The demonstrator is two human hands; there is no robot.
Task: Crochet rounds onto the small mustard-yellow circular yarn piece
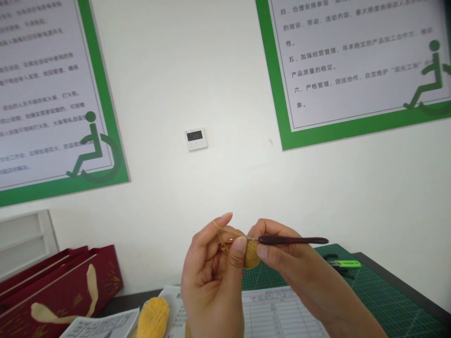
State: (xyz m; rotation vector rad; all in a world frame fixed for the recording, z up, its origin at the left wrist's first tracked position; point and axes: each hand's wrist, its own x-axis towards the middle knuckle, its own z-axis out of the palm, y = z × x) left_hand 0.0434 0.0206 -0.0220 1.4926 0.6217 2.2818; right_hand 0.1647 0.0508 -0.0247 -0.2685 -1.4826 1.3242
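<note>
Between my two hands is a small round piece of mustard-yellow crochet. My left hand pinches its left edge with the thumb, and yellow yarn loops over the raised index finger. In my right hand is a crochet hook with a dark brown handle, lying nearly level. Its thin metal tip points left, at the top edge of the crochet near my left thumb. A short bit of red thread shows below the piece. My left fingers partly hide the yarn.
A yellow yarn ball sits on the table beside printed sheets. Dark-handled pliers and a bright green cutter lie on the green cutting mat. Dark red gift bags stand at the left. A thermostat hangs on the wall between green-framed posters.
</note>
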